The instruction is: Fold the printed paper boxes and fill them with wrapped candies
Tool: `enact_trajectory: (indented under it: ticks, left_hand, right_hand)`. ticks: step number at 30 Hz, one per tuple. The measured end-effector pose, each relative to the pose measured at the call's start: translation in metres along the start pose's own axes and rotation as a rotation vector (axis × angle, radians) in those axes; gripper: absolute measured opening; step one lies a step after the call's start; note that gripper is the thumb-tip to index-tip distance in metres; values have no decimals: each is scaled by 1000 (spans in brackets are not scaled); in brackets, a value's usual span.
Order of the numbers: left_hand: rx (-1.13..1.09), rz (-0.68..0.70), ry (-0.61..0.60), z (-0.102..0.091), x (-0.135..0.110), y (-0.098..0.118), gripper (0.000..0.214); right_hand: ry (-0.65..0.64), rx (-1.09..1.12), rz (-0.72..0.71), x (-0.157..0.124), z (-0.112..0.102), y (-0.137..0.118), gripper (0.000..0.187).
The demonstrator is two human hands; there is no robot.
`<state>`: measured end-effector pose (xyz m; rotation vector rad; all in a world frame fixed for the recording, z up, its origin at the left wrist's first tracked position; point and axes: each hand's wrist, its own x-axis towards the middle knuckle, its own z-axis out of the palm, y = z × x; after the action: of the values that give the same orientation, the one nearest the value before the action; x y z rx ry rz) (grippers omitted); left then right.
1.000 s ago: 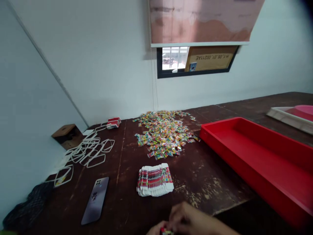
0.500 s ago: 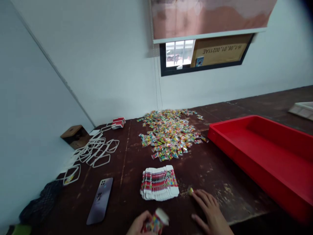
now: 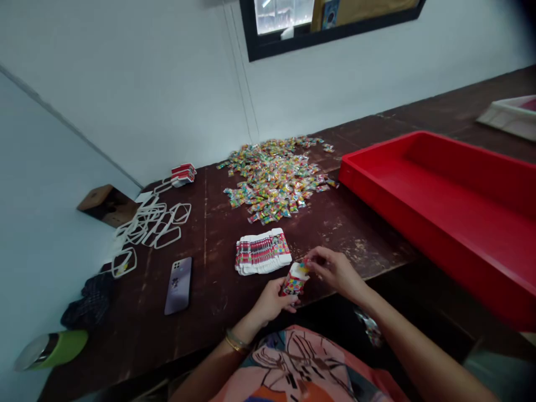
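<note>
Near the table's front edge, my left hand [image 3: 273,301] grips a small colourful candy box [image 3: 295,283], whose white top flaps stand up and open. Pinched in my right hand [image 3: 333,269] is a small wrapped candy packet [image 3: 304,266], held at the mouth of that box. Just beyond my hands lies a fanned stack of flat boxes [image 3: 262,252], red and white with a coloured print. Behind it spreads a large heap of wrapped candy packets [image 3: 280,181] in clear wrappers with bright pieces inside.
A big red tray [image 3: 435,195] stands at the right. To the left lie a purple phone [image 3: 178,286], several white loops [image 3: 167,237], a brown carton [image 3: 106,204], a dark cloth [image 3: 90,304] and a green cup [image 3: 67,349]. Small red boxes [image 3: 183,175] sit by the wall.
My right hand has lifted the candy packet off the table and brought it to the box in my left hand. My view has tilted down, showing my arms and lap.
</note>
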<state>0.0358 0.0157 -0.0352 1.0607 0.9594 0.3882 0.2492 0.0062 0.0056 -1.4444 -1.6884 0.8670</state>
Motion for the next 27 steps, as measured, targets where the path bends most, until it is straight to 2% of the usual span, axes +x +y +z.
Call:
enact_trajectory:
  ticks: [2, 4, 6, 9, 11, 12, 14, 15, 17, 18, 23, 27]
  left_hand:
    - [14, 7, -2, 2, -3, 1, 50]
    - [-34, -11, -25, 4, -5, 1, 55]
    - [-88, -25, -32, 6, -7, -3, 60]
    - [-68, -39, -12, 6, -8, -14, 56]
    - [-93, -89, 8, 3, -9, -21, 55]
    - [-131, -128, 15, 2, -9, -22, 58]
    - [-207, -188, 34, 0, -8, -21, 68]
    - [-228, -206, 40, 0, -8, -19, 68]
    - [-241, -219, 31, 0, -8, -13, 63]
    - [-242, -220, 19, 0, -7, -9, 58]
    - [-230, -184, -50, -2, -7, 4, 38]
    - [-273, -106, -113, -4, -8, 14, 39]
  right_hand:
    - [-57, -64, -66, 6, -2, -3, 15]
    - [-84, -140, -138, 5, 4, -4, 18]
    - [-83, -211, -190, 0, 17, -4, 21]
    - [-85, -230, -175, -14, 39, -2, 23]
    - [-47, -96, -128, -25, 54, 2, 19]
    - [16, 35, -73, -29, 61, 4, 18]
    - [117, 430, 138, -36, 73, 9, 24]
    - [128, 632, 263, -38, 77, 11, 28]
    - [45, 910, 445, -38, 82, 16, 33]
    - [-22, 975, 482, -37, 81, 17, 35]
    - [-135, 1058, 430, -31, 57, 11, 41]
    - [-175, 1179, 456, -30, 41, 1, 43]
